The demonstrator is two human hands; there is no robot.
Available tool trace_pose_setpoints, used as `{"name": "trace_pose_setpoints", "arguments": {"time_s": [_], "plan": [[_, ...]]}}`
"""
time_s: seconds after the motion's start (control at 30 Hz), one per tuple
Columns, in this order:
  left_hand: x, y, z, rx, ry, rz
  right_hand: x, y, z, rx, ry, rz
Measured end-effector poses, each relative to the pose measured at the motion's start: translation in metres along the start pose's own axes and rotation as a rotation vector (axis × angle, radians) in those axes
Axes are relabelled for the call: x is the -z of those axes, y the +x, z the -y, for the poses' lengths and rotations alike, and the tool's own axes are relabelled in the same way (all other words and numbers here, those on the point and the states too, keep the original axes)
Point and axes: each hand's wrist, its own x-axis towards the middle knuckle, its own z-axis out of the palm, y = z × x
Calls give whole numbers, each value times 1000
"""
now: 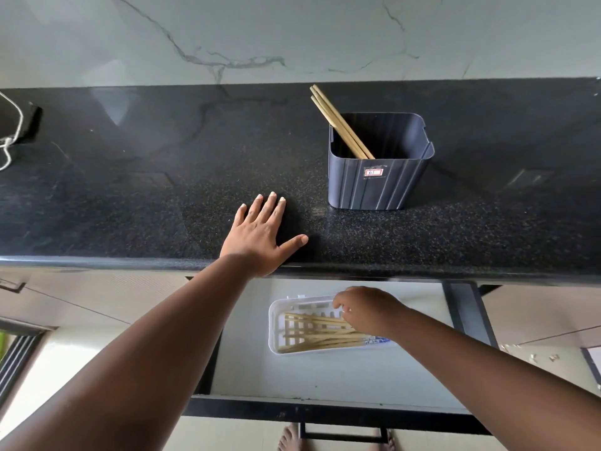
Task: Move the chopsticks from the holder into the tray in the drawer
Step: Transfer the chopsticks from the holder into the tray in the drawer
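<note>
Bamboo-coloured chopsticks, 2 lots. Lot 1: approx. 3–4 sticks (340, 120) in dark blue holder (379, 164), upper right of centre, leaning to holder's left rear corner, tops sticking out well above rim. Lot 2: several sticks (312, 335) lying flat, roughly lengthwise, in white slotted tray (276, 320) inside open drawer (325, 379), lower centre.

Handling (est.): light, stiff, thin, smooth; likely to roll or slip if pinched singly, not fragile. Best hold: gather the free upper ends above holder rim as a bundle, thumb vs. fingers, lift straight along their lean; lay down parallel w/ tray's long side.

Hands: left hand (260, 239) flat on black speckled desk (130, 206), fingers straight & spread, holding nothing. Right hand (364, 309) over tray's right end, fingers curled down at the sticks; whether it pinches one, cannot tell.

Task status (est.): partly done; lot 1 remains.
</note>
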Motion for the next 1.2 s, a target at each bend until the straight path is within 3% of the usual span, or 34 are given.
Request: {"name": "trace_pose_setpoints", "arguments": {"time_s": [0.13,0.27,0.33,0.47,0.57,0.67,0.8,0.9,1.0,1.2], "plan": [[0,0,0,0,4,10,46,-34,14,-16,51,82],[-2,2,0,3,10,10,101,-82,40,101,144,34],[-2,2,1,-1,18,7,140,-100,52,162,291,-68],[-2,3,1,1,22,5,209,-102,56,232,525,-436],[-3,2,2,2,20,6,235,-75,51,148,507,-680],[-4,2,2,3,12,2,241,-38,44,19,407,-786],[-4,2,2,3,13,2,241,0,34,-97,278,-785],[-4,1,2,4,9,-1,241,17,30,-177,160,-676],[-3,0,2,4,0,-7,243,27,27,-220,195,-540],[-4,1,2,5,-7,-7,248,30,25,-237,174,-514]]}}
